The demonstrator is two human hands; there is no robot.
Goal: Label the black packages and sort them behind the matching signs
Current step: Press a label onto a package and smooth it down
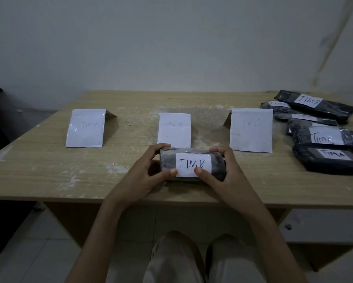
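A black package [167,163] with a white label reading "TIM B" sits near the table's front edge. My left hand [149,170] grips its left end and my right hand [222,170] its right end, both thumbs pressing the label's lower edge. Three folded white paper signs stand behind it: "TIM A" [85,128] at the left, "TIM B" [174,129] in the middle, "TIM C" [251,130] at the right. The held package lies just in front of the "TIM B" sign.
Several labelled black packages are piled at the table's right end, among them "TIM B" [316,104], "TIM C" [326,137] and "TIM A" [332,160]. The wooden table [49,170] backs onto a pale wall. My knees show below the front edge.
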